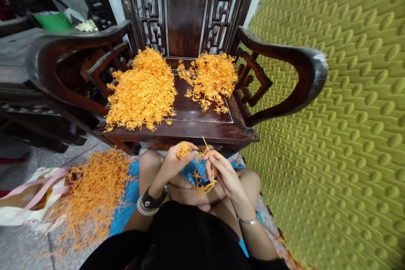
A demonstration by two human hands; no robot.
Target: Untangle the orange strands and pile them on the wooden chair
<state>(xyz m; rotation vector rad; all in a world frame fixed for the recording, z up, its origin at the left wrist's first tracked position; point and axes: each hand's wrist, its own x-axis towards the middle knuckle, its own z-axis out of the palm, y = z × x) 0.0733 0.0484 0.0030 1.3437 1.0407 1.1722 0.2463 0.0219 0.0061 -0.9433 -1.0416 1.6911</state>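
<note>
My left hand (174, 163) is closed around a small bunch of orange plastic pieces (183, 149), just below the front edge of a dark wooden chair seat (193, 124). My right hand (221, 171) pinches an orange plastic sprue strip (204, 177) that hangs down over my lap. The two hands nearly touch at the fingertips. On the seat lie a large pile of orange pieces (142, 90) on the left and a smaller, looser pile (210, 76) on the right.
A heap of orange plastic strands (93, 194) lies on the floor at my left, beside a white bag with pink handles (30, 202). A green textured mat (341, 135) stands at the right. The chair's curved armrests (284, 57) flank the seat. Blue cloth (126, 206) lies under my legs.
</note>
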